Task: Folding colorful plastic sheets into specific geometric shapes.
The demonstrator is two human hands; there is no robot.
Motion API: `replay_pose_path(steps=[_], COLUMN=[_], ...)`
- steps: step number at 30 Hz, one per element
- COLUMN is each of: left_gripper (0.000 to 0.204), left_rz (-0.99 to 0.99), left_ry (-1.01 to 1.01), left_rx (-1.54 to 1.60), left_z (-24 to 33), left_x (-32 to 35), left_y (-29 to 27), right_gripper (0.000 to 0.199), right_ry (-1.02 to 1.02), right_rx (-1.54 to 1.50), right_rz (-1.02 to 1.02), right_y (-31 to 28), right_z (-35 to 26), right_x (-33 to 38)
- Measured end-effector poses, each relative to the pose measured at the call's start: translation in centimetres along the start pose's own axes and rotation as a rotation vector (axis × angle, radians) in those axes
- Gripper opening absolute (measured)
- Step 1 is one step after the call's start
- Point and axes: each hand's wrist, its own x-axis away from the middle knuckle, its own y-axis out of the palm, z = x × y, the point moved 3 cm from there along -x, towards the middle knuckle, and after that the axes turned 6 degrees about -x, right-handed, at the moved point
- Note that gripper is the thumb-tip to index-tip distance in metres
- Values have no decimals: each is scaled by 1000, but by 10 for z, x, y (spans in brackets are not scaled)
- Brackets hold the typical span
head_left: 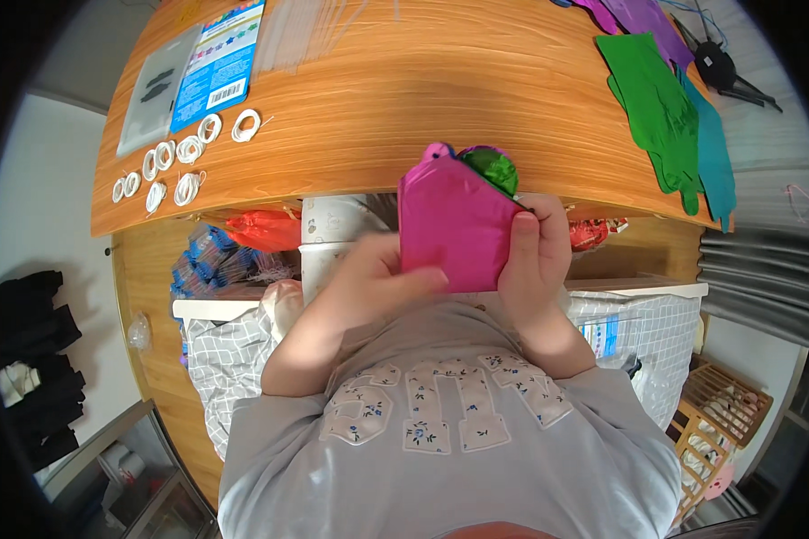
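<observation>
In front of my chest I hold a folded magenta foil sheet [463,234], which looks like a flat, uninflated foil balloon. Shiny green foil [492,169] shows at its top right edge. My right hand [537,247] pinches the right side, thumb on the front and fingers behind. At the lower left edge is my left hand [377,274], slightly blurred, its thumb across the front and its other fingers partly hidden. Flat green foil pieces [656,108] and a teal one [715,153] lie at the table's right edge, with purple foil [643,31] beyond.
On the wooden table [360,135] lie several coils of white string [189,149], a blue printed card [220,67], a clear bag [157,90] and translucent sticks [301,31]. A black stand [717,67] is at far right. Below, an open drawer holds red packets [265,231].
</observation>
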Motion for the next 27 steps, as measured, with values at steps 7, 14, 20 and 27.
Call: replay_pose_path(steps=[7,14,20,27], left_gripper=[15,12,13,28], left_rz=[-124,-40,112,-15], left_ry=[-57,77,-107,-216], left_rx=[-532,-531,-108,-352], left_z=[2,0,-8,4], left_x=[9,7,6,7], left_y=[2,10,17,3], right_gripper=[18,15,13,14], right_ry=[-11,-92,-109,-38], right_rx=[2,29,105,24], right_rz=[18,22,-1,-1], right_y=[-2,-3,-5,-8], right_z=[0,-1,-3,6], right_x=[-3,-2,-8,-2])
